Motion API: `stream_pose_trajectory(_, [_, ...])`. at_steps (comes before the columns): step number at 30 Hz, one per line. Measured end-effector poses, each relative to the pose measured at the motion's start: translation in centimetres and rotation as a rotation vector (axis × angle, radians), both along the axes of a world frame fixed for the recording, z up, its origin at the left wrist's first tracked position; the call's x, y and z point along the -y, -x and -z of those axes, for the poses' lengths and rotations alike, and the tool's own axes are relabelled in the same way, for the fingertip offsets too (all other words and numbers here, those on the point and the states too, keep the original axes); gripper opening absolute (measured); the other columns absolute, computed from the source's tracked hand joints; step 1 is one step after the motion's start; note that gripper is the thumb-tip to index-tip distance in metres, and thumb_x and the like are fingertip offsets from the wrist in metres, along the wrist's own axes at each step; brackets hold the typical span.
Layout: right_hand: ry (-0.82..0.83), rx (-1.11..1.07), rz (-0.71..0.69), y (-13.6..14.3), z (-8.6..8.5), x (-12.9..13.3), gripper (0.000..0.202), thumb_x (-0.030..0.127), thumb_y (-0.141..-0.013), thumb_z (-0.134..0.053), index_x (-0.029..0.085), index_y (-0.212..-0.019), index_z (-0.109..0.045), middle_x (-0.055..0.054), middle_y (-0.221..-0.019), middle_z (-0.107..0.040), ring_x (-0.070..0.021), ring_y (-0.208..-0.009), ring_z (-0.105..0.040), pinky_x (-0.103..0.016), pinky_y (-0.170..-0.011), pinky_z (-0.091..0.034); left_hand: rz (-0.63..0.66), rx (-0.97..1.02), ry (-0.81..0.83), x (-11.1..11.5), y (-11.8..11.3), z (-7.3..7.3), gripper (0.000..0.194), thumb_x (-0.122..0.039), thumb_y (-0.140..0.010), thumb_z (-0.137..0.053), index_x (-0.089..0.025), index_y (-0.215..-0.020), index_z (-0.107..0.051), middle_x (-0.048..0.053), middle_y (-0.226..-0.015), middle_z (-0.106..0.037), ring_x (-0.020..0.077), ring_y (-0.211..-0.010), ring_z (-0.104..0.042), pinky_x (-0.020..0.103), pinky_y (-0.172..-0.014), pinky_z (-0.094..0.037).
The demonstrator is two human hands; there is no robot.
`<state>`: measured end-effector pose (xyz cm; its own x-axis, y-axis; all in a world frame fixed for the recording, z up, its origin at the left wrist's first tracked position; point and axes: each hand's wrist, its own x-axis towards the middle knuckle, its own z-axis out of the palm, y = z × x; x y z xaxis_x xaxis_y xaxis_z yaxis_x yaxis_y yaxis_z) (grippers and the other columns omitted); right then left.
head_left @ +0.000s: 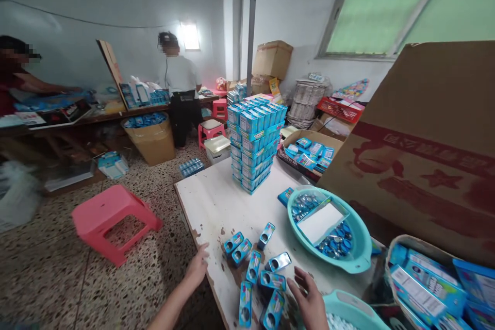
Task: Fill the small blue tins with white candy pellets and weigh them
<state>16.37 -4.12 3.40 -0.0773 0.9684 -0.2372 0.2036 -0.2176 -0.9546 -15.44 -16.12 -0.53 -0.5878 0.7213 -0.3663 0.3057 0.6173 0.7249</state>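
Observation:
Several small blue tins (253,266) stand loosely grouped near the front of the white table (212,193), round openings showing in their tops. My left hand (198,266) is at the table's left edge, fingers apart and holding nothing. To the right of the tins, my right hand (307,294) has its fingers spread, close to the nearest tins, with nothing in it. A turquoise basin (358,258) holds small round blue and silver pieces and a clear tray with a white card (320,223). Behind the tins rises a tall stack of blue boxes (255,144).
A second turquoise basin (348,312) holds small pale pieces at the front. Blue packets fill a container (421,289) at the right, below a large cardboard box (417,149). A pink stool (112,216) stands left. Two people are at a bench behind.

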Motion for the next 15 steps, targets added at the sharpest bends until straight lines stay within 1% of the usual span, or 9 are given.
stream_pose_trajectory(1, [0.0, -0.008, -0.004, 0.0, 0.0, 0.0, 0.057, 0.055, -0.051, -0.072, 0.015, -0.092, -0.066, -0.014, -0.101, -0.069, -0.0315, -0.094, -0.065, -0.039, -0.079, -0.056, -0.025, 0.003, 0.01, 1.1, -0.1, 0.3, 0.05, -0.015, -0.067, -0.046, -0.016, -0.117, -0.054, 0.006, -0.092, -0.066, 0.02, -0.09, -0.061, 0.032, -0.087, -0.046])
stream_pose_trajectory(3, [-0.006, -0.026, -0.008, 0.0, -0.1, 0.2, 0.057, 0.054, -0.051, -0.072, 0.016, -0.092, -0.066, -0.013, -0.1, -0.069, -0.0308, -0.093, -0.065, -0.039, -0.078, -0.055, -0.025, 0.031, 0.011, 3.3, -0.7, 1.2, 0.036, -0.027, -0.068, -0.053, -0.018, -0.102, -0.061, 0.003, -0.08, -0.065, 0.0208, -0.084, -0.061, 0.03, -0.08, -0.048])
stream_pose_trajectory(5, [-0.011, -0.042, -0.006, 0.0, -0.4, 0.3, 0.056, 0.055, -0.051, -0.072, 0.016, -0.092, -0.066, -0.012, -0.098, -0.069, -0.0306, -0.092, -0.065, -0.039, -0.078, -0.055, 0.0, 0.067, 0.023, 5.3, -1.6, 2.2, 0.032, -0.036, -0.065, -0.057, -0.02, -0.092, -0.063, 0.0, -0.071, -0.062, 0.0198, -0.074, -0.06, 0.029, -0.072, -0.048])
stream_pose_trajectory(8, [-0.015, -0.065, -0.005, 0.2, -1.0, 0.5, 0.056, 0.055, -0.05, -0.072, 0.016, -0.09, -0.067, -0.013, -0.097, -0.07, -0.0305, -0.091, -0.065, -0.039, -0.077, -0.056, 0.013, 0.108, 0.017, 7.3, -3.0, 3.3, 0.034, -0.042, -0.062, -0.056, -0.02, -0.087, -0.063, -0.001, -0.065, -0.058, 0.0165, -0.059, -0.055, 0.029, -0.063, -0.045])
stream_pose_trajectory(10, [-0.028, -0.094, -0.001, 0.4, -1.7, 0.5, 0.055, 0.055, -0.051, -0.072, 0.016, -0.09, -0.067, -0.012, -0.096, -0.07, -0.0303, -0.091, -0.065, -0.039, -0.075, -0.056, -0.005, 0.14, -0.021, 7.8, -3.4, 3.5, 0.038, -0.047, -0.06, -0.055, -0.019, -0.085, -0.062, 0.0, -0.064, -0.057, 0.0154, -0.055, -0.052, 0.029, -0.059, -0.043])
stream_pose_trajectory(11, [-0.032, -0.113, 0.001, 0.5, -2.1, 0.6, 0.054, 0.055, -0.052, -0.072, 0.016, -0.09, -0.067, -0.011, -0.096, -0.07, -0.0301, -0.092, -0.065, -0.039, -0.075, -0.056, -0.026, 0.161, -0.044, 7.8, -3.3, 3.4, 0.041, -0.05, -0.059, -0.055, -0.019, -0.085, -0.062, 0.0, -0.065, -0.057, 0.0152, -0.055, -0.051, 0.029, -0.058, -0.043])
stream_pose_trajectory(13, [-0.029, -0.154, 0.012, 0.7, -2.9, 0.5, 0.055, 0.056, -0.053, -0.072, 0.017, -0.092, -0.066, -0.011, -0.096, -0.07, -0.0298, -0.092, -0.065, -0.039, -0.076, -0.056, -0.084, 0.204, -0.085, 7.2, -2.5, 2.8, 0.047, -0.056, -0.056, -0.056, -0.019, -0.084, -0.062, 0.002, -0.067, -0.058, 0.015, -0.055, -0.052, 0.028, -0.055, -0.041])
stream_pose_trajectory(15, [-0.018, -0.182, 0.036, 1.1, -3.6, 0.1, 0.057, 0.056, -0.053, -0.073, 0.017, -0.094, -0.066, -0.01, -0.096, -0.071, -0.0297, -0.093, -0.065, -0.039, -0.077, -0.055, -0.147, 0.243, -0.112, 5.7, -0.8, 1.6, 0.054, -0.061, -0.052, -0.059, -0.018, -0.084, -0.062, 0.002, -0.069, -0.059, 0.0143, -0.053, -0.051, 0.026, -0.05, -0.038])
